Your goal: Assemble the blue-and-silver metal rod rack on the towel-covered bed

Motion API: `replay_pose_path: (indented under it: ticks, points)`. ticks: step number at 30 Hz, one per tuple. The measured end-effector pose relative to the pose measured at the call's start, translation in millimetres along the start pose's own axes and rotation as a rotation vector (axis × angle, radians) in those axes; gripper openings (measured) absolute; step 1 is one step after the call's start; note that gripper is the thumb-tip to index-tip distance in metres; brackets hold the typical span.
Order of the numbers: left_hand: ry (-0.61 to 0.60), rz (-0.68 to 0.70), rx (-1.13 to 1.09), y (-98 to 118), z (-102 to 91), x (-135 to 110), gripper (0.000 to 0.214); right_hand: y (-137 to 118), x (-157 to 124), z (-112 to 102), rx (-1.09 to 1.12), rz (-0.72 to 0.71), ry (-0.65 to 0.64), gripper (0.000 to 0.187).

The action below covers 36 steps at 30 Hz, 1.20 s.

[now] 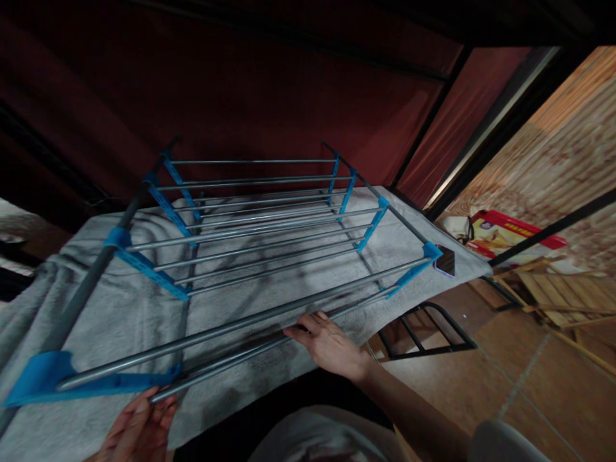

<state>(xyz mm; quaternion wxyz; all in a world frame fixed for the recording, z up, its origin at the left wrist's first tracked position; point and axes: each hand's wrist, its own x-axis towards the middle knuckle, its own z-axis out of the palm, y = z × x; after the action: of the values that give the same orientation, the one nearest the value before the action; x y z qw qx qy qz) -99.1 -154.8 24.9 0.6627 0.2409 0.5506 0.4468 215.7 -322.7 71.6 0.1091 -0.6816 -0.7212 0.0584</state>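
A rack of grey metal rods (250, 237) with blue plastic brackets (149, 273) lies on a grey cloth (120, 308) spread over a raised surface. My right hand (330, 346) rests on the nearest rod, fingers stretched out flat along it. My left hand (137, 427) is at the bottom left edge, fingers curled at the loose end of a rod beside a blue bracket (43, 378); how it grips is unclear.
A dark phone (445, 262) lies at the cloth's right corner. Dark red curtains hang behind. A black metal frame (423, 330), wooden slats (563, 292) and a red box (510, 234) sit on the tiled floor to the right.
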Motion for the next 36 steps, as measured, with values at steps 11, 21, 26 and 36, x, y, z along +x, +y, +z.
replay_pose_path:
  ticks: [11, 21, 26, 36]
  points:
    - [-0.027, 0.256, -0.016, -4.6, 12.6, -26.8, 0.057, -45.2, 49.6, 11.3, 0.112, -0.23, -0.122, 0.057]
    - [-0.137, 0.383, 0.29, -1.8, 6.6, -18.8, 0.048, -84.9, 132.1, 31.5, 0.406, -0.394, -0.375, 0.046]
    - [-0.209, 0.432, 0.447, 1.7, -3.7, -11.4, 0.042, -102.1, 161.5, 39.9, 0.469, -0.367, -0.454, 0.043]
    - [-0.035, 0.554, 0.363, 33.5, 16.0, 1.2, 0.05, -109.0, 163.3, 25.1, 0.512, -0.364, -0.482, 0.044]
